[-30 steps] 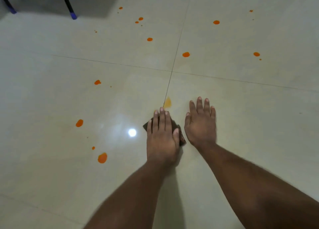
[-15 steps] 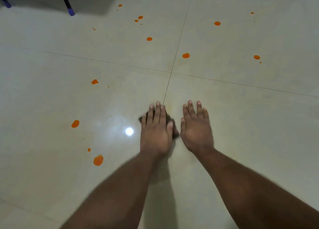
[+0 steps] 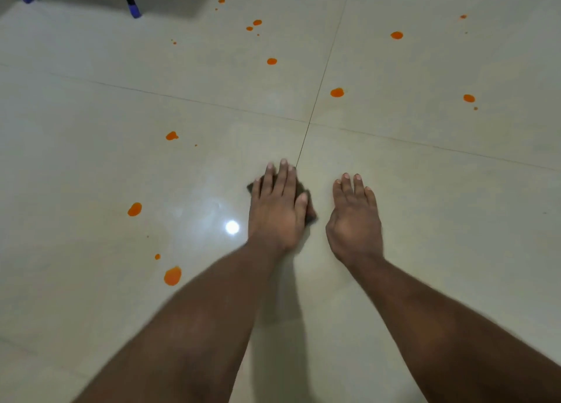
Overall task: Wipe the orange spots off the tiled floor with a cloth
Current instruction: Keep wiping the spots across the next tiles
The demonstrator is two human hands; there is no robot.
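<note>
Glossy cream tiled floor (image 3: 425, 190) carries scattered orange spots (image 3: 337, 92); blue-tipped furniture legs (image 3: 133, 8) stand far left. Left hand (image 3: 277, 214), grip released, presses dark cloth (image 3: 308, 208) flat beside grout line (image 3: 321, 78); right hand (image 3: 355, 220) rests open.

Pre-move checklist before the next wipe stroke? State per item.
1. Cloth under left hand: ok, the straight fingers press it flat to the floor.
2. Right hand bracing: ok, flat on the tile, apart from the cloth.
3. Patch at the tile seam by the fingertips: ok, no orange shows there.
4. Spots left: not ok, many remain, such as the big spot near left and the spot by the seam ahead.
5. Path to the next spots: ok, bare tile between.
6. Cloth soiling: cannot tell, mostly hidden under the hand.
</note>
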